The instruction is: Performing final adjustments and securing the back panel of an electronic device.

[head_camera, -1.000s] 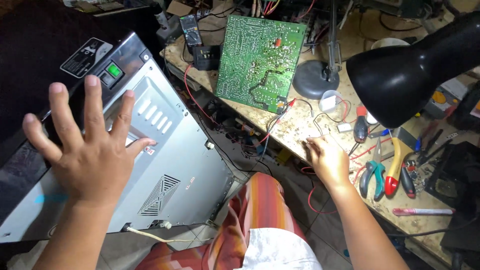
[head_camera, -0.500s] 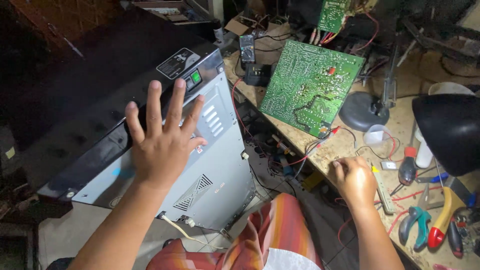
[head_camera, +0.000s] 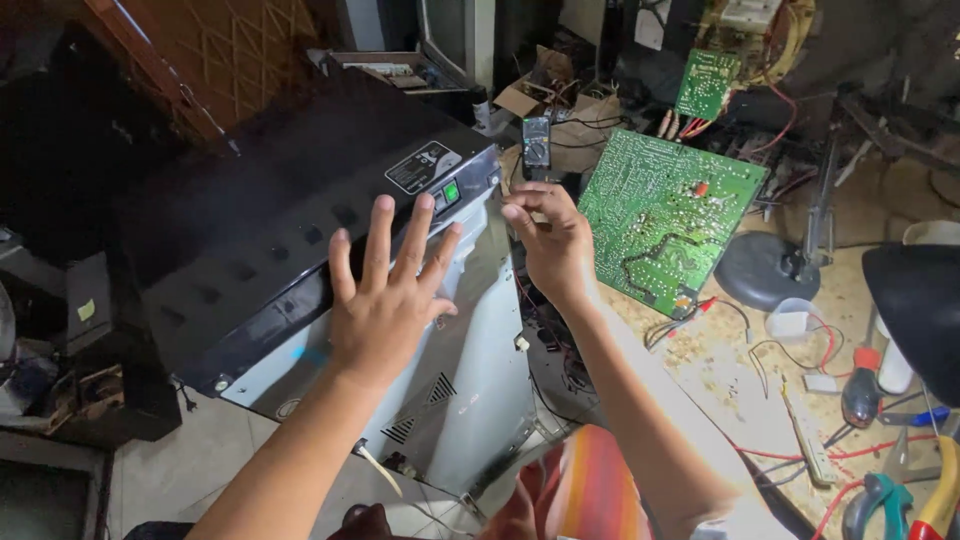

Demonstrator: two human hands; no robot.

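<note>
Flat under left hand [head_camera: 385, 300], grey casing [head_camera: 300, 230]

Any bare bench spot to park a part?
Free: the bench patch between the green circuit board and the screwdriver, thin wires only. Crowded: the tools at the right edge, the cables behind the multimeter.

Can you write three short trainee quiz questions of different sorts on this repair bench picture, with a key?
1. True or false: the left hand lies flat with spread fingers on the tilted appliance casing.
2. What does the large green circuit board lean beside? A) a multimeter B) a kettle C) a drill
3. Fill in: the right hand is raised near the casing's top ______ corner.

Key: 1 true; 2 A; 3 right.
</note>
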